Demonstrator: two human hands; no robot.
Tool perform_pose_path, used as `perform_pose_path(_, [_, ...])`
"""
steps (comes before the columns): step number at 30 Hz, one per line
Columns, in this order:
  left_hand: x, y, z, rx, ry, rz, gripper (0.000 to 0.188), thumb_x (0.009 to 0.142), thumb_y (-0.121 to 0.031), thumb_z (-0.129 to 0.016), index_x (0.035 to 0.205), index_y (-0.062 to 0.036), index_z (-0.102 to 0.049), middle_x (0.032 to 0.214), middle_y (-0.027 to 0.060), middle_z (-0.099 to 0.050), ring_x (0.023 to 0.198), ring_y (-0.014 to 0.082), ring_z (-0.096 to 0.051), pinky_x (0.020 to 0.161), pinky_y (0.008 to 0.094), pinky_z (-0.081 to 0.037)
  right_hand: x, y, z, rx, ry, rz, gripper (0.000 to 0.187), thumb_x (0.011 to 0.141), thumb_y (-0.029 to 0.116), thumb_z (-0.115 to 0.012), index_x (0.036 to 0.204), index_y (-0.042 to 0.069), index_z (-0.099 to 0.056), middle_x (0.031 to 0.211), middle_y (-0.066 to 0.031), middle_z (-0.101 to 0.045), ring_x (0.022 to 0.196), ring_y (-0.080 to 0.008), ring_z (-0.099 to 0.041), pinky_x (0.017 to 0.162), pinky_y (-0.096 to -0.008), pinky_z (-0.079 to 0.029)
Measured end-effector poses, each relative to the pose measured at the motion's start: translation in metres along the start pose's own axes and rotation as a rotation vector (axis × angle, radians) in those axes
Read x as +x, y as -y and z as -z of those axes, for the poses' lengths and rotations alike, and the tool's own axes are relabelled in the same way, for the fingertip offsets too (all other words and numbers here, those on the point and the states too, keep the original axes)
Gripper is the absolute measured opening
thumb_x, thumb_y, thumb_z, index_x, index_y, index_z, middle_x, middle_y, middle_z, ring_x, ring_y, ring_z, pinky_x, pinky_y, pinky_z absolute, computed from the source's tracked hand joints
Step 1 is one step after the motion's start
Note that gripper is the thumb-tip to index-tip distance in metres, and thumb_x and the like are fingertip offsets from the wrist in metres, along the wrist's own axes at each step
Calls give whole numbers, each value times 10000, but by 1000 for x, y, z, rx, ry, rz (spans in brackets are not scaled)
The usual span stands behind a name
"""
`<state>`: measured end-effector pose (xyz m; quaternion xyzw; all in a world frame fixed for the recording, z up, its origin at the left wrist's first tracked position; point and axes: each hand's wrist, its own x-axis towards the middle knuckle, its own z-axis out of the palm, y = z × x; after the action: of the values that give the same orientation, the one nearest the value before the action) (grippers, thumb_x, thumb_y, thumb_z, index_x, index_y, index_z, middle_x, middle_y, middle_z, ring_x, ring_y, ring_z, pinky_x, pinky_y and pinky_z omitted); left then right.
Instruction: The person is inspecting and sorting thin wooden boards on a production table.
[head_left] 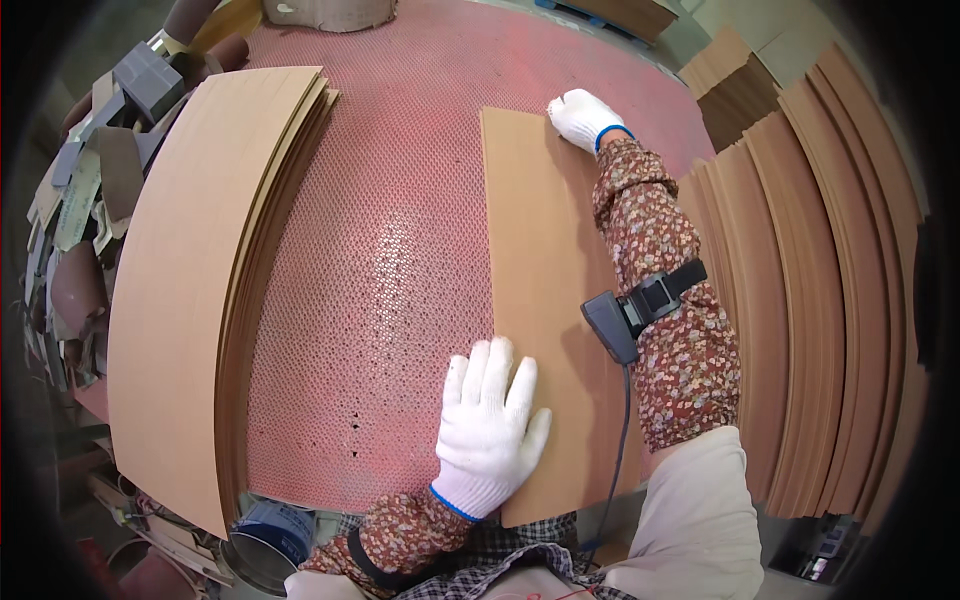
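Note:
A long, thin light-brown wood panel [545, 250] lies lengthwise in front of me on a red mesh-patterned mat [350, 300]. My left hand [490, 420], in a white knitted glove with a blue cuff, rests flat over the panel's near left edge, fingers stretched out and holding nothing. At the panel's far right corner is my right hand [588, 118], gloved alike, with its fingers curled closed. What those fingers hold, if anything, is hidden. My right forearm reaches over the panel's right side.
A stack of wood panels [180, 280] stands on the left of the mat. More stacked panels [800, 300] line the right side. Beyond the left stack lies a heap of offcuts and blocks [110, 160]. A blue bucket [275, 540] sits below the near left edge.

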<state>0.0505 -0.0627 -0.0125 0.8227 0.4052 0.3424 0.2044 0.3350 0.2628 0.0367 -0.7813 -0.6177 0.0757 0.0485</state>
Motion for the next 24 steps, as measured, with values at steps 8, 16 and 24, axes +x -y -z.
perform_pose_path(8, [-5,-1,3,-10,-41,28,729,718,-156,-891,1371,-6,-605,1461,262,-532,1388,479,-514,1174,613,-403,-27,9,-3,-57,-32,0,513,1028,388,-467,1263,36,-756,1362,-251,-697,1285,-468,-653,1104,-545,-512])
perform_pose_path(16, [64,35,44,14,-109,44,618,802,-198,-845,1350,-6,-632,1461,254,-545,1425,457,-493,1218,604,-363,-95,61,23,-43,-16,-28,504,1074,418,-416,1214,73,-756,1271,-232,-744,1196,-461,-696,1032,-564,-539])
perform_pose_path(24, [51,40,31,66,-204,-16,459,800,-169,-787,1202,13,-659,1264,213,-605,1197,412,-579,1068,518,-453,-276,51,-13,-58,11,-48,483,1117,434,-407,1120,52,-703,1044,-249,-778,989,-465,-746,882,-595,-573])
